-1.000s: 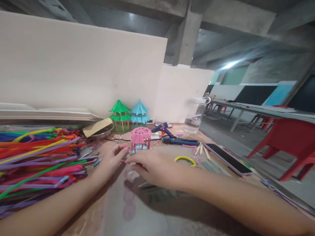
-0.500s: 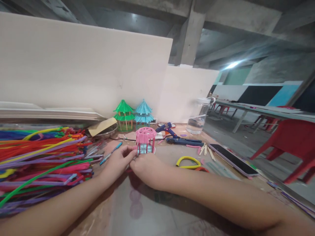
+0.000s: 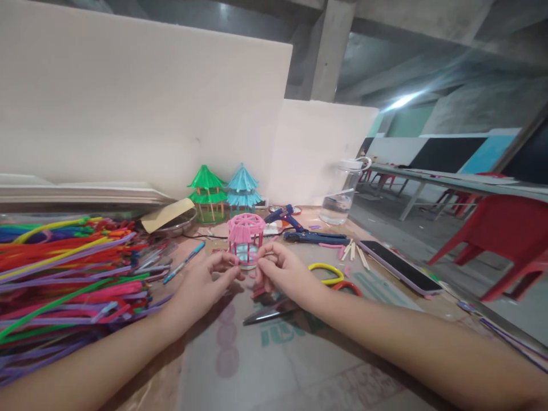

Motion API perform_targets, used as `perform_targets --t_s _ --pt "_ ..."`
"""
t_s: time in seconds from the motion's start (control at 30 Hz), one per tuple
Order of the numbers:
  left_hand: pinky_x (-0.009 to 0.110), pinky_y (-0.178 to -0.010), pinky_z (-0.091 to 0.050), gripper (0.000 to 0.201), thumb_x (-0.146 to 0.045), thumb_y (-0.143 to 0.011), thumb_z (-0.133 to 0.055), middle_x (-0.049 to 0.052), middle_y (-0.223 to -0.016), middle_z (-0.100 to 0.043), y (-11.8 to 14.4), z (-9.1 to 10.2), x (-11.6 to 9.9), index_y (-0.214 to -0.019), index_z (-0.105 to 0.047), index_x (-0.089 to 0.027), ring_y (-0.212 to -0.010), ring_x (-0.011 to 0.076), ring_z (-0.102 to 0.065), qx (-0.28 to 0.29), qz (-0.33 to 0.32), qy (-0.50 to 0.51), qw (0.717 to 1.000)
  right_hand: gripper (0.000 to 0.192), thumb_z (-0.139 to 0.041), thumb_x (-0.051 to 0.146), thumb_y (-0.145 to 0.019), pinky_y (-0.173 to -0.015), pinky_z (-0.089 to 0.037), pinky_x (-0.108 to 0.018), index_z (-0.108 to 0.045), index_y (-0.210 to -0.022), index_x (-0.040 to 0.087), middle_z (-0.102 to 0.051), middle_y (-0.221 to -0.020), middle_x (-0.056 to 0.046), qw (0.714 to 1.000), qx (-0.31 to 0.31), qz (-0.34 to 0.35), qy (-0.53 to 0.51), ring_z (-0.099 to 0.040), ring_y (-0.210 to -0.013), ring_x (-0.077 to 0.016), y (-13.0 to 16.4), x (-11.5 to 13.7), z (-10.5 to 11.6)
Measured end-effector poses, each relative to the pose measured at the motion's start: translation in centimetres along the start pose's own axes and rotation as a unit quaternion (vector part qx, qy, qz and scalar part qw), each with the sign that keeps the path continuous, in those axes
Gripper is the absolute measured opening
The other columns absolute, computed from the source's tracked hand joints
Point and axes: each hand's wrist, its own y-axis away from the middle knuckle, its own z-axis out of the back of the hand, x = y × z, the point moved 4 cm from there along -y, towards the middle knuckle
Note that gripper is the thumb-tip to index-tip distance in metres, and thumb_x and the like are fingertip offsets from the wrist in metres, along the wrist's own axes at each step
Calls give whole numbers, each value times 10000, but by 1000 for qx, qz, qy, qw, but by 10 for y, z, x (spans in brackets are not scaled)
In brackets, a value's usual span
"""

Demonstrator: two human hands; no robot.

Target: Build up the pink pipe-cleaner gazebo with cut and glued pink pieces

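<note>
A small pink pavilion [image 3: 246, 227], with a slatted roof, thin posts and a pale blue base, stands on the table just beyond my hands. My left hand [image 3: 216, 274] is near its front left, fingers curved and thumb apart, with nothing visible between them. At its front right, my right hand [image 3: 278, 267] has its fingers curled and the thumb pressed to them; whatever they pinch is too small to make out. Small pink pieces [image 3: 259, 291] show below the right fingers. Scissors [image 3: 269, 312] with yellow and red handles lie partly hidden beneath the right hand and wrist.
Colourful pipe cleaners [image 3: 72, 285] heap at left beside a blue pen [image 3: 184, 262]. Behind stand a green pavilion [image 3: 208, 194], a blue pavilion [image 3: 242, 188] and a water jug [image 3: 338, 197]. A glue gun [image 3: 286, 217], pliers [image 3: 317, 237], sticks [image 3: 353, 251] and a phone [image 3: 398, 267] lie right.
My hands, together in front of the pavilion before, have drawn apart, the right one moving right. The scissor blades and small pink pieces have come into sight. The camera view has shifted slightly.
</note>
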Motion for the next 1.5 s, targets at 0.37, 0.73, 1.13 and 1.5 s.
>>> perform_targets --t_s 0.37,0.73,1.13,1.5 --pt "281 -630 -489 253 -429 -764 -580 37 -730 -702 -1 6 -18 -718 -711 -217 -696 212 -637 -53 -69 -108 990 157 -595 287 -749 -476 -397 -168 -498 -813 181 -474 -609 73 1000 21 -5 3 -394 -484 -46 8 1 -9" --pt "251 -552 -482 208 -392 -751 -611 9 -673 -718 4 -13 -5 -723 -748 -237 -614 189 -630 57 -37 -105 992 94 -526 174 -778 -519 -374 -178 -489 -864 180 -492 -612 68 997 26 4 75 -487 -546 -71 10 -1 -10" --pt "214 -466 -372 270 -432 -678 -597 -17 -562 -589 -3 -11 -6 -641 -614 -165 -491 110 -493 74 59 -21 995 448 -607 183 -780 -634 -437 -250 -451 -1199 208 -518 -774 25 980 46 115 157 -513 -679 -106 11 3 -11" --pt "218 -461 -315 300 -458 -683 -595 -31 -544 -531 -1 -11 -9 -654 -611 -160 -480 99 -438 84 67 -17 994 506 -596 117 -773 -654 -422 -262 -405 -1235 197 -504 -719 51 975 62 100 187 -501 -653 -108 10 2 -11"
